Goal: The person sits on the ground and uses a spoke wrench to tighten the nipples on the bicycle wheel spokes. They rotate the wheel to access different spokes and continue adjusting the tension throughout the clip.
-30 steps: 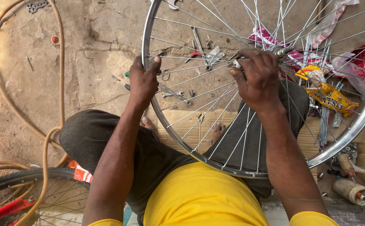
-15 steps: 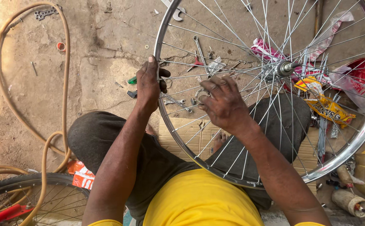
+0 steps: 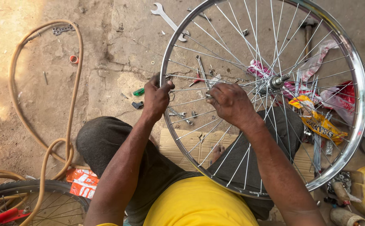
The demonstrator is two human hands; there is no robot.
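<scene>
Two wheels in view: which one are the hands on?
The bare silver spoked wheel, with no tyre: left hand grips its rim, right hand is on its spokes. The tyred wheel at lower left is untouched.

Left hand curled in a closed grip, right hand fingers bent, both arms extended forward

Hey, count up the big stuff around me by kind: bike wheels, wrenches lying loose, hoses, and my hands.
Bike wheels: 2, the bare chrome wheel and the tyred wheel at lower left
Loose wrenches: 1, the silver wrench on the ground
Hoses: 1, the tan hose
Hands: 2, left hand on the chrome rim, right hand at the spokes
Total: 6
</scene>
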